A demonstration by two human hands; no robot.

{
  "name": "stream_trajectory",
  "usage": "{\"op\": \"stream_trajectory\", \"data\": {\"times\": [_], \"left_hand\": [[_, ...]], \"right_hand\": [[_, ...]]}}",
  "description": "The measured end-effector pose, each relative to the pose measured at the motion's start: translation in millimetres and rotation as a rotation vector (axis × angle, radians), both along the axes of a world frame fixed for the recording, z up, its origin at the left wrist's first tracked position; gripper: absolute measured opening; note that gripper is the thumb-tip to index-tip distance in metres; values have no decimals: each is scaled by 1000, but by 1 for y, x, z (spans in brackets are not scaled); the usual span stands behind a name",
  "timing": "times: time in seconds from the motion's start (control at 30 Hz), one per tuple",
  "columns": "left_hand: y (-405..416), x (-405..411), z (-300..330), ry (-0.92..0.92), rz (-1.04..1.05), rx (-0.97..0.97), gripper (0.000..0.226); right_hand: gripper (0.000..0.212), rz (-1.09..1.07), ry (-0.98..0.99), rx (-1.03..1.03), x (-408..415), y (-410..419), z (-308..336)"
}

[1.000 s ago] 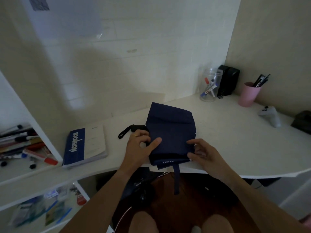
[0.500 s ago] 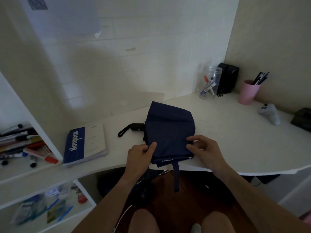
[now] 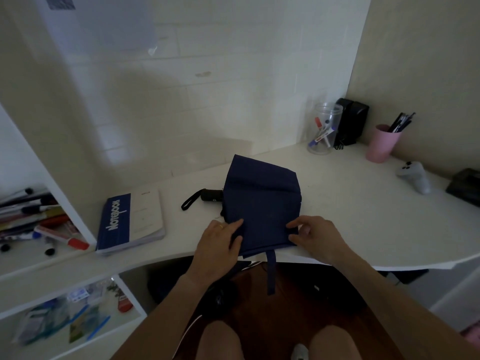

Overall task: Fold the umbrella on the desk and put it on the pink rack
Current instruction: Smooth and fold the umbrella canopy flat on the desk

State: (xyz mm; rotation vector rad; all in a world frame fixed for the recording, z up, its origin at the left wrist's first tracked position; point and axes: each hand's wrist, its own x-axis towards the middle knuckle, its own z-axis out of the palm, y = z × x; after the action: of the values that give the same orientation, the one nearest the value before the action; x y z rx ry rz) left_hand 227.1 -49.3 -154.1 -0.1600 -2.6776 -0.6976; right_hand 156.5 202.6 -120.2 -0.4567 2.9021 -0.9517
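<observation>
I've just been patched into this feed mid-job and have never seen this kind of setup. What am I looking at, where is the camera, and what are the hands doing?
There is no machine here: a person works with bare hands, and the one camera sits on their head, looking forward and down. On the white desk lies a navy umbrella, its canopy flattened, black handle sticking out left, closing strap hanging over the desk edge. The left hand pinches the canopy's near left edge; the right hand pinches its near right edge. Also on the desk: a blue notebook, a clear jar of markers, a pink cup of pens and a white controller. No pink rack is in view.
</observation>
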Motion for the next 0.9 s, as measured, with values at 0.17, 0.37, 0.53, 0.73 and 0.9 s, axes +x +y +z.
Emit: {"op": "stream_trajectory", "data": {"times": [0.17,0.37,0.53,0.73,0.9], "left_hand": [[-2,-6,3,48,-20,-197,47],[-9,-8,4,80,-9,-349,48],[-14,-10,14,87,-35,-440,50],[16,-39,25,162,-123,-442,41],[5,-24,-13,-37,-36,-436,64]], "right_hand": [[11,8,569,14,13,-40,23],[50,273,422,317,-3,-54,-13],[67,321,357,458,-4,-31,-34],[75,315,339,477,-5,-34,-37],[77,344,310,474,-5,-29,-32]]}}
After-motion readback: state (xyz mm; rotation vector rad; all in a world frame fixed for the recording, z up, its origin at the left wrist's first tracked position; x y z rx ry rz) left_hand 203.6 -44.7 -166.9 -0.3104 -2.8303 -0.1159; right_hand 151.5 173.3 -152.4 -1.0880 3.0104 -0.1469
